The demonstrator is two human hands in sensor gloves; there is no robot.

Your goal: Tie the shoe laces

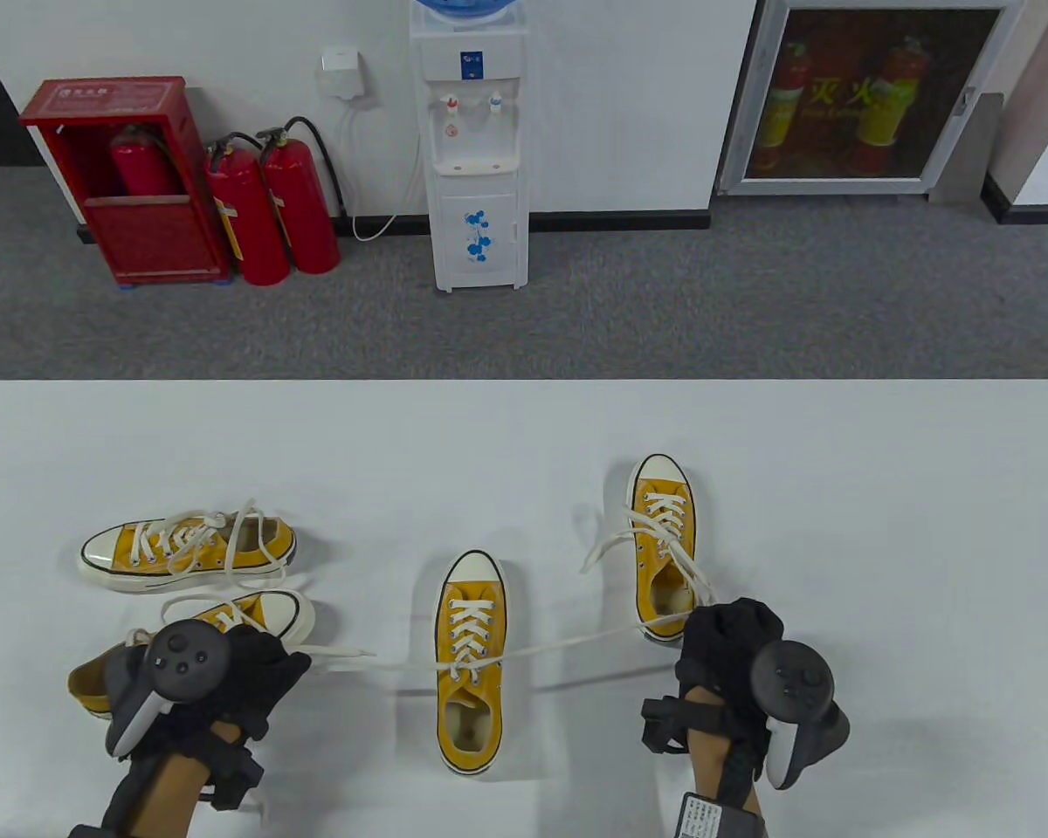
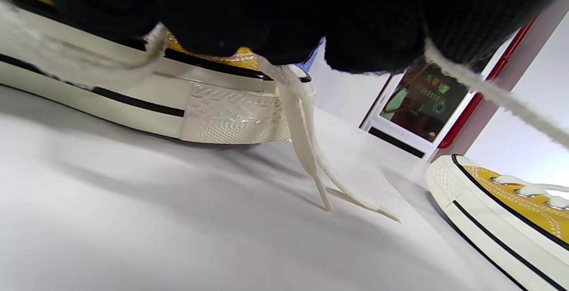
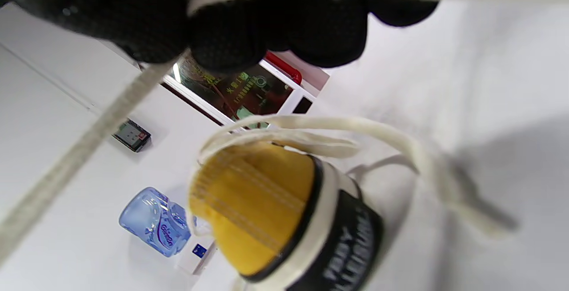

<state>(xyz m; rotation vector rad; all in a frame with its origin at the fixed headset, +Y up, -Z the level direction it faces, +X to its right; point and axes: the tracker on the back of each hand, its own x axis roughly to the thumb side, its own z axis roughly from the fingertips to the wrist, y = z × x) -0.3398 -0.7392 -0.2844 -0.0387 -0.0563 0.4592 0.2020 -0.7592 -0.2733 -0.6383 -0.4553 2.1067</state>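
While I hold both ends of the lace drawn out sideways, the middle shoe [image 1: 470, 661] sits between my hands near the desk's [image 1: 882, 489] near edge, toe pointing toward the far edge, heel toward me. Its long axis runs near-to-far, and the lace [image 1: 576, 644] crosses it almost at right angles at the top eyelets. My left hand [image 1: 244, 668] is curled and pinches the left end, which shows as a short tail past the fingers; it rests over a shoe lying by the left edge [image 1: 262, 611]. My right hand [image 1: 729, 650] is clenched on the right end, which rises taut from the shoe's tongue toward it. In the right wrist view the lace runs across the gloved fingers [image 3: 275, 33].

I judge the first cross is what comes next: both ends must travel inward to meet over the tongue. The left hand looks somewhat nearer the shoe; the right has the longer run of lace.
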